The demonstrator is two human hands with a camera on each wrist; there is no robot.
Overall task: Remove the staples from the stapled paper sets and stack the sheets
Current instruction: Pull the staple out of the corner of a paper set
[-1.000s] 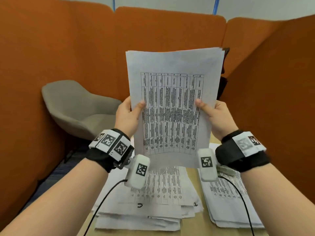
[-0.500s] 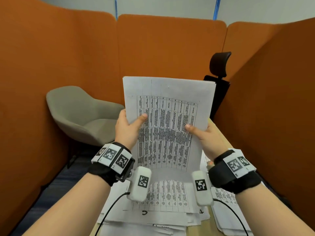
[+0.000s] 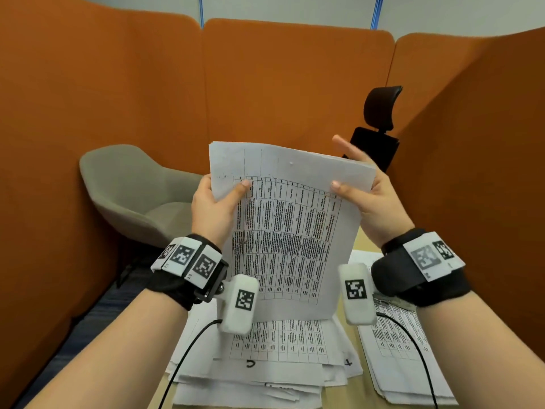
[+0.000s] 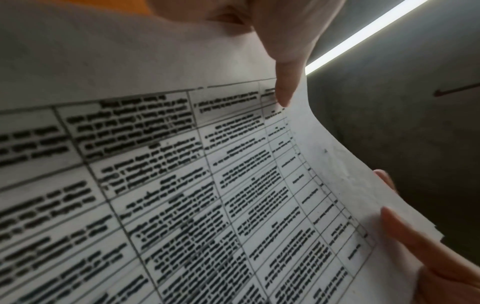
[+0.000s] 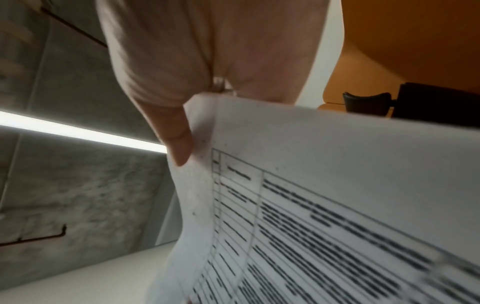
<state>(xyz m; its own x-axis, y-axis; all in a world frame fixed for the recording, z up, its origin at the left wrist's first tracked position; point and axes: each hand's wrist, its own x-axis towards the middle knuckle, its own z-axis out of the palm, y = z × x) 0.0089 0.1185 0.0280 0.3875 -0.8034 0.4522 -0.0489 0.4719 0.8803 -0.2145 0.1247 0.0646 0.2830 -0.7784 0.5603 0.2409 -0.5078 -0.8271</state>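
Two heaps of printed sheets are lying nearest on the table (image 3: 339,391): a loose, fanned pile of sheets (image 3: 265,370) in the middle, with handwritten marks along one edge, and a neater second pile (image 3: 404,355) just beside it on the right. Black cables are trailing over both piles from the white camera pods strapped under the wrists.

Above the piles, the paper set (image 3: 290,231) is being held upright in the air, clear of the table, its printed table of text facing the person. The left hand (image 3: 213,206) is pinching the set's left edge, thumb pressing on the front of the top sheet and fingers curling behind. The right hand (image 3: 374,199) is gripping the right edge near the upper corner, thumb on the front (the left wrist view is showing that thumb lying flat across the margin), while its other fingers are reaching up behind the sheets, one fingertip poking above the top edge. The sheets are bowing slightly between the two grips. Whether a staple is sitting in the set cannot be made out.

Farther back, a grey tub chair (image 3: 132,193) is standing at left, a black office chair (image 3: 380,125) at right, and orange partition panels (image 3: 295,84) are closing off the space.
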